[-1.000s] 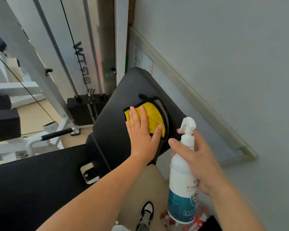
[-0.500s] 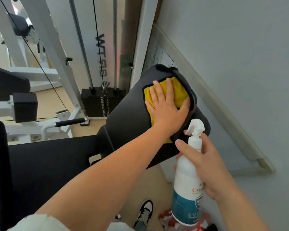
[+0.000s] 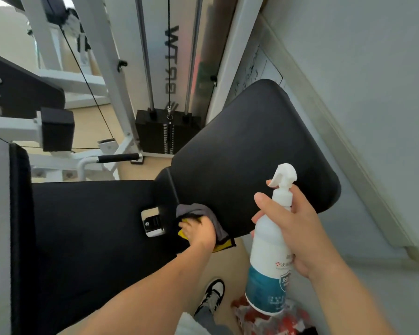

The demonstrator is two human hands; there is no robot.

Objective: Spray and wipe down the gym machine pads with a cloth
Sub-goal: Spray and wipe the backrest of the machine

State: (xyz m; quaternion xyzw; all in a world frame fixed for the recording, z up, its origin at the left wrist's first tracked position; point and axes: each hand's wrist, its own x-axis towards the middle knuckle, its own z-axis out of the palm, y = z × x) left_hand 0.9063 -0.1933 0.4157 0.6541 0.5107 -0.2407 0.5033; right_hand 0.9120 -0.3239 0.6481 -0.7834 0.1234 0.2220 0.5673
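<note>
Left hand (image 3: 200, 232) grips one cloth (image 3: 197, 209) (yellow-grey), right hand (image 3: 299, 235) one bottle (image 3: 266, 252).

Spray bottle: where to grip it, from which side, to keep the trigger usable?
Take the spray bottle at its narrow neck and shoulder, just below the trigger head, coming from behind, opposite the nozzle. It stands upright, nozzle toward the back pad; the right hand holds it that way.
</note>
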